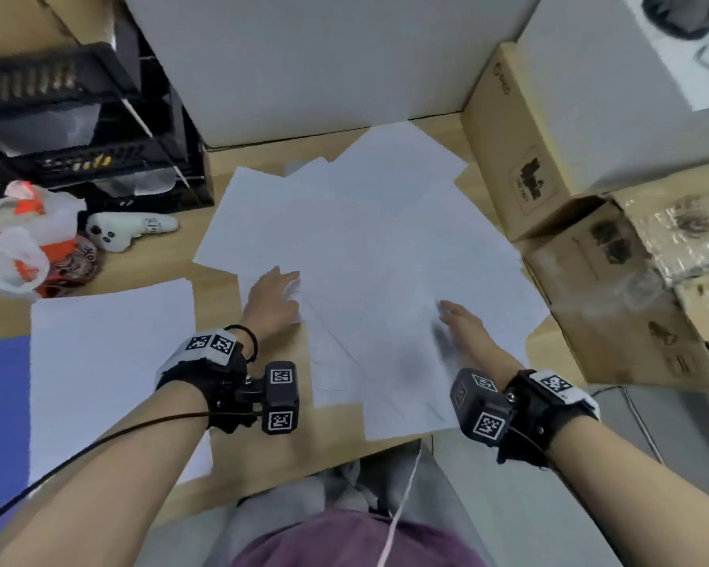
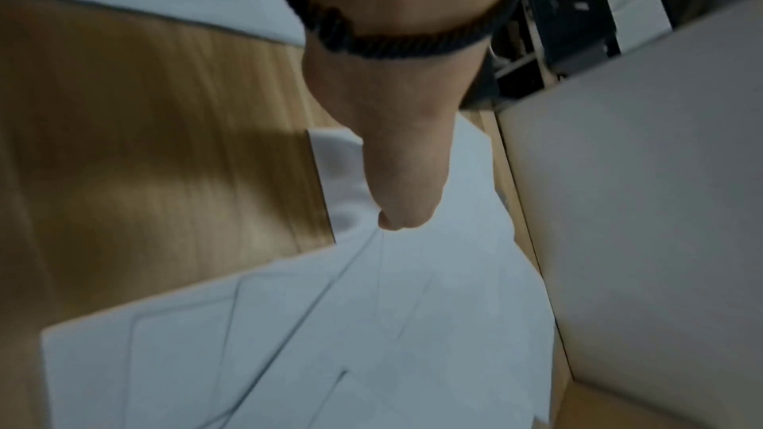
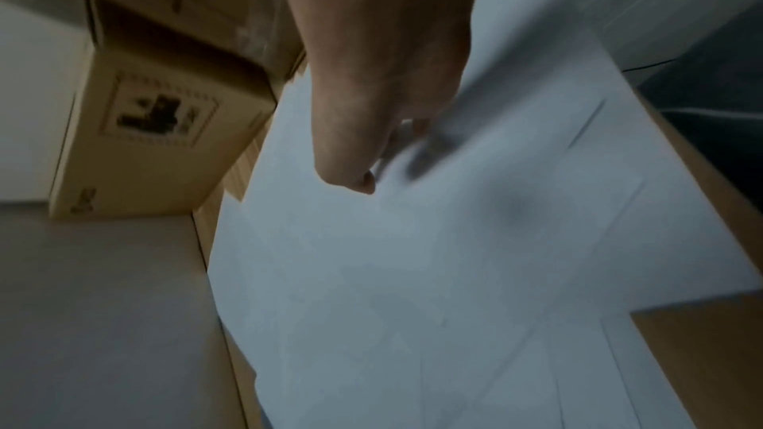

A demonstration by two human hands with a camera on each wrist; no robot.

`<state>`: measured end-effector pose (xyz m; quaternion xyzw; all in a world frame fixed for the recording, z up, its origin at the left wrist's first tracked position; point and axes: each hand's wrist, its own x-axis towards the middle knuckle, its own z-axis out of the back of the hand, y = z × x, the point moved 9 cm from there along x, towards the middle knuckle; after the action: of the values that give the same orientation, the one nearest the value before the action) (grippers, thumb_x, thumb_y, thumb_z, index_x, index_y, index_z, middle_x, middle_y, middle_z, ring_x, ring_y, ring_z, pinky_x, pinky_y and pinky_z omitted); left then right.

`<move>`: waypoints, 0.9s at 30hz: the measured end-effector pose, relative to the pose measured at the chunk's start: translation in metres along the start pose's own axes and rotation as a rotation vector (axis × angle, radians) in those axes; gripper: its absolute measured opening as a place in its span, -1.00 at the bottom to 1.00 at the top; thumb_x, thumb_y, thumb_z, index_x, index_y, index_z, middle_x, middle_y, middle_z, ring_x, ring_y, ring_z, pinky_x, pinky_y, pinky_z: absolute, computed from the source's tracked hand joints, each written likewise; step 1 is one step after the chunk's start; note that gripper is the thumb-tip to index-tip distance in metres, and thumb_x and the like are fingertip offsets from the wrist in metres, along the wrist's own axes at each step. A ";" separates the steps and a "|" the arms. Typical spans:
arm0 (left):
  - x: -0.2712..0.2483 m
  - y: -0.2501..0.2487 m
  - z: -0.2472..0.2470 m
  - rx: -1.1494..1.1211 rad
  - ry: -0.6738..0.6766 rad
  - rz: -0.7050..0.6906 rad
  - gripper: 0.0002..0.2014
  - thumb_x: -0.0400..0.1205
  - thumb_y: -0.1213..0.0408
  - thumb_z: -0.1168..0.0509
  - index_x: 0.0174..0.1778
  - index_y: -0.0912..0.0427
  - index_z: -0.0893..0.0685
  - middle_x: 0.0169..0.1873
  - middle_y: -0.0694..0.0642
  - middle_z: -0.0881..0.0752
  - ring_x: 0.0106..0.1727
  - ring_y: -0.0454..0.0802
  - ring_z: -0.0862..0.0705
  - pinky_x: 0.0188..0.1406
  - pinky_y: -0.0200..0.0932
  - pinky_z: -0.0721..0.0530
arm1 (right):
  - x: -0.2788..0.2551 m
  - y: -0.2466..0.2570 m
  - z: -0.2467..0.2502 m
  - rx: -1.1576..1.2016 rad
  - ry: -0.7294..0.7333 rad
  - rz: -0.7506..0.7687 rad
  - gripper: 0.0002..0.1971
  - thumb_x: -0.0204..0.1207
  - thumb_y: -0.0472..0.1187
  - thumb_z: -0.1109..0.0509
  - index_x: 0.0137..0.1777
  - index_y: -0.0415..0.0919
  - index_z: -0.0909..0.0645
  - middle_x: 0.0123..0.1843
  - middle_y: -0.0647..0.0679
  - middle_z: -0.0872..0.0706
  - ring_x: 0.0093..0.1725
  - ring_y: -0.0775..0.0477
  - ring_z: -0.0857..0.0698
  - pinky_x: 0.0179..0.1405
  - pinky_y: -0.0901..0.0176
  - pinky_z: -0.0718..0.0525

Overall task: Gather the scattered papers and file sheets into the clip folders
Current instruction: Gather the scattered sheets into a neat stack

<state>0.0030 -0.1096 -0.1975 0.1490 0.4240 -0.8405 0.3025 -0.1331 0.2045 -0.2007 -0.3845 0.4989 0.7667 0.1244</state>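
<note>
A loose spread of white papers (image 1: 369, 255) lies overlapping across the middle of the wooden desk (image 1: 222, 161), reaching from near the far edge almost to the near edge. The left hand (image 1: 273, 298) lies on the left side of this spread, fingers extended and flat against a sheet, its grip released and holding nothing. The right hand (image 1: 463, 325) is over the right part of the spread, fingers stretched forward and slightly blurred; in the right wrist view the fingers (image 3: 351, 162) bend down toward the paper, but whether they touch or pinch a sheet cannot be told. A separate neat stack of sheets (image 1: 111, 374) sits toward the near left corner of the desk, partly over a blue folder (image 1: 1, 423) at the left edge. Cardboard boxes (image 1: 524, 157) stand along the right edge, just beside the spread. A large white box (image 1: 303, 63) stands at the far edge, and a black rack (image 1: 78, 128) fills the far left corner.
</note>
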 end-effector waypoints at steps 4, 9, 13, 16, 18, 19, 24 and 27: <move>0.028 -0.032 -0.020 0.122 0.027 -0.047 -0.37 0.66 0.28 -0.17 0.68 0.10 -0.17 0.69 0.09 -0.12 0.71 0.08 0.02 0.68 0.06 0.04 | -0.019 -0.027 0.000 0.028 0.255 -0.119 -0.64 0.73 -0.22 -0.20 0.49 -0.01 -0.46 0.62 0.03 -0.37 0.61 -0.06 -0.34 0.62 -0.01 -0.25; 0.033 -0.040 -0.056 0.302 0.179 -0.024 -0.32 0.61 0.09 -0.13 0.65 0.15 -0.08 0.64 0.27 -0.11 0.61 0.40 -0.01 0.53 0.36 -0.17 | -0.044 -0.024 -0.019 -0.144 0.362 -0.098 -0.57 0.73 -0.07 -0.19 0.60 0.07 -0.38 0.75 0.14 0.06 0.73 0.02 0.05 0.64 -0.05 -0.05; 0.019 -0.043 -0.064 0.258 0.197 -0.012 -0.31 0.72 0.14 -0.10 0.71 0.12 0.10 0.71 0.05 0.14 0.70 0.14 0.25 0.61 0.27 0.16 | -0.054 -0.026 -0.061 -0.320 0.502 -0.041 -0.55 0.75 -0.13 -0.16 0.63 0.03 -0.34 0.76 0.09 0.22 0.71 0.05 0.31 0.65 -0.06 0.06; 0.007 -0.042 -0.066 0.192 0.218 -0.055 -0.33 0.75 0.15 -0.08 0.71 0.12 0.11 0.71 0.02 0.14 0.70 0.07 0.27 0.62 0.20 0.25 | -0.054 -0.017 -0.076 -0.361 0.524 0.000 -0.57 0.76 -0.13 -0.14 0.62 0.04 -0.36 0.76 0.10 0.07 0.73 0.06 0.20 0.66 -0.05 0.00; -0.001 -0.040 -0.064 0.108 0.224 -0.077 -0.35 0.76 0.18 -0.09 0.71 0.12 0.07 0.71 0.00 0.09 0.71 0.02 0.25 0.63 0.12 0.28 | -0.050 -0.005 -0.071 -0.277 0.462 0.029 -0.60 0.75 -0.16 -0.15 0.56 0.00 -0.45 0.70 0.07 -0.25 0.65 0.05 -0.21 0.48 0.18 -0.28; -0.004 -0.039 -0.062 0.064 0.221 -0.081 -0.37 0.76 0.20 -0.11 0.71 0.11 0.04 0.71 -0.01 0.04 0.71 -0.01 0.23 0.65 0.08 0.28 | -0.046 0.001 -0.060 -0.211 0.379 0.045 -0.62 0.74 -0.20 -0.17 0.53 -0.04 -0.50 0.62 0.04 -0.41 0.50 0.08 -0.41 0.29 0.32 -0.41; -0.001 -0.047 -0.040 -0.109 0.071 -0.047 -0.44 0.71 0.28 -0.21 0.65 0.14 -0.25 0.62 0.05 -0.32 0.65 0.01 -0.22 0.59 -0.12 -0.16 | -0.026 -0.001 0.045 -0.024 -0.275 0.047 -0.55 0.65 -0.35 -0.21 0.54 -0.23 -0.40 0.54 -0.15 -0.47 0.46 -0.14 -0.51 0.22 0.17 -0.51; 0.001 -0.058 -0.044 -0.191 0.053 0.009 -0.46 0.66 0.29 -0.28 0.58 0.15 -0.36 0.47 0.10 -0.52 0.52 0.05 -0.43 0.47 -0.11 -0.36 | -0.023 -0.026 0.060 -0.037 -0.284 -0.130 -0.42 0.65 -0.28 -0.25 0.65 -0.26 -0.20 0.65 -0.18 -0.28 0.55 -0.22 -0.38 0.35 0.04 -0.42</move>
<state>-0.0342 -0.0482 -0.1881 0.1436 0.5093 -0.7907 0.3079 -0.1305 0.2731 -0.1896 -0.3057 0.4363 0.8127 0.2360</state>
